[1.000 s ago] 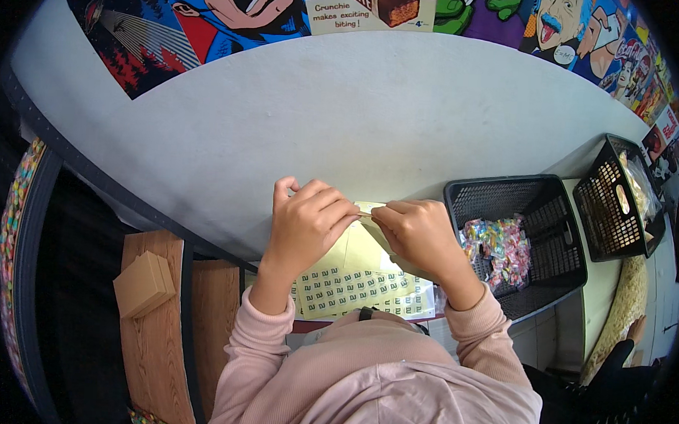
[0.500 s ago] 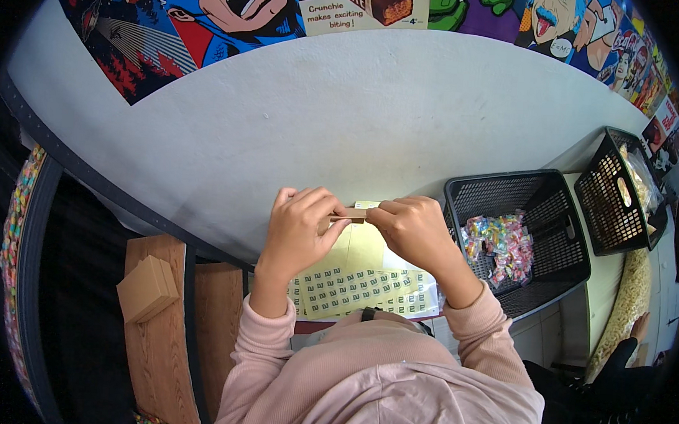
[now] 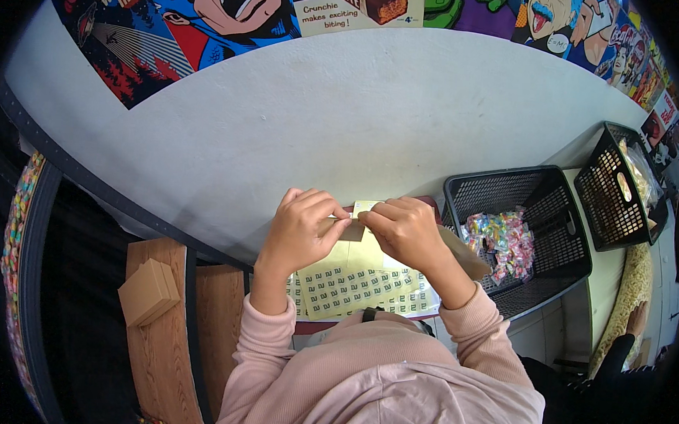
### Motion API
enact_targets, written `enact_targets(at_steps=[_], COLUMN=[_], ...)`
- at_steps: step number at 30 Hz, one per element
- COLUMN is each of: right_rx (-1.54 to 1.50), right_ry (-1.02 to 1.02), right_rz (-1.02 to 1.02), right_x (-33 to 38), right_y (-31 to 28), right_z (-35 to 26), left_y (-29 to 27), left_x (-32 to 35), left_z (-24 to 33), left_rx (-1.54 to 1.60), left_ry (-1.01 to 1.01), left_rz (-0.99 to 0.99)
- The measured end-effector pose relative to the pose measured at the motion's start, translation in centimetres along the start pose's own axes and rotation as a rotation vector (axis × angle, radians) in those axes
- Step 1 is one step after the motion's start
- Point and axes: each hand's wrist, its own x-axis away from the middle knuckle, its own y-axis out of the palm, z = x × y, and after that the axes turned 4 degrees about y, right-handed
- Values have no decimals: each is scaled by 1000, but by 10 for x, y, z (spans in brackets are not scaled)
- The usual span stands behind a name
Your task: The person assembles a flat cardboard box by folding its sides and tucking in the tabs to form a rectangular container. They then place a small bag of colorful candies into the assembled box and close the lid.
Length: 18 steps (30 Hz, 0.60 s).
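My left hand (image 3: 302, 229) and my right hand (image 3: 406, 229) are close together over the middle of the work surface, fingers pinched. Between the fingertips is a piece of brown cardboard (image 3: 350, 232), partly hidden by the fingers. From behind my right wrist sticks out another brown cardboard part (image 3: 466, 255); whether it belongs to the same piece cannot be seen. Beneath the hands lie yellowish sticker sheets (image 3: 351, 289) with rows of small dark printed marks. A small pale yellow strip (image 3: 366, 207) shows between the two hands.
Right of me, a black plastic basket (image 3: 563, 194) holds wrapped colourful sweets (image 3: 499, 243). Beyond it stands another black basket (image 3: 612, 211) with bagged goods. Folded brown cardboard boxes (image 3: 149, 293) rest on a wooden surface (image 3: 158, 371) at left. Another person's hand (image 3: 638, 320) is at far right.
The cardboard between my fingers has tilted, showing more of its face below them. A brown part now shows behind my right wrist. My right hand has shifted slightly left.
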Motion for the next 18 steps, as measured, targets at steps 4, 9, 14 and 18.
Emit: enact_targets(at_steps=[4,9,14,18], right_rx=[-6,-84,-292,-699], right_ry=[47,220,512,714], right_rz=[0,135,362,463], right_x=[0,-5,-2,1], right_y=[1,-4,-21,-21], right_z=[1,8,35,47], left_y=[0,2,1,13], left_x=[0,-3,24,48], left_z=[0,2,-28,-67], left_rx=[-115,-280,-82,717], left_ry=[-10,78,23,-521], left_rz=[-83,252,877,682])
